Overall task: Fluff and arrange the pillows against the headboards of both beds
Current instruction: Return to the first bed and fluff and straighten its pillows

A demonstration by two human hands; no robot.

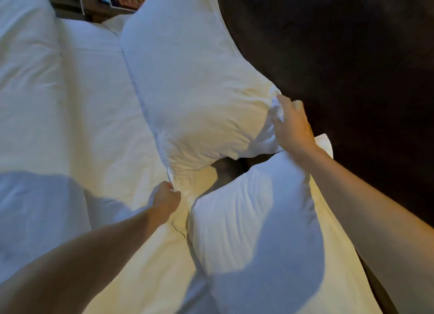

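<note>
Step in hand: looks like the arranging step on this bed; the far pillow is gripped at two corners and leans toward the headboard, not yet settled.
Next move: likely a shake or tug to square it, then setting it flush against the headboard and close to its neighbour; calls for an even pull from both corners so the filling doesn't bunch.
Headboard (352, 55): dark, padded-looking, fills 12 to 4 o'clock of the view.
Bed (82, 102): white cover, lightly creased, from 7 to 11 o'clock.
Far pillow (187, 78): white, plump, tilted, top edge against the headboard; runs from centre up to 12 o'clock. Creases fan out from both held corners.
Near pillow (253, 219): white, at 5 o'clock, lying along the headboard; a dark gap shows between the two pillows.
Right hand (292, 125): at 3 o'clock of the far pillow, fingers closed on its near upper corner.
Left hand (165, 198): at 6 o'clock of it, tight pinch on the lower corner's fabric.
</note>
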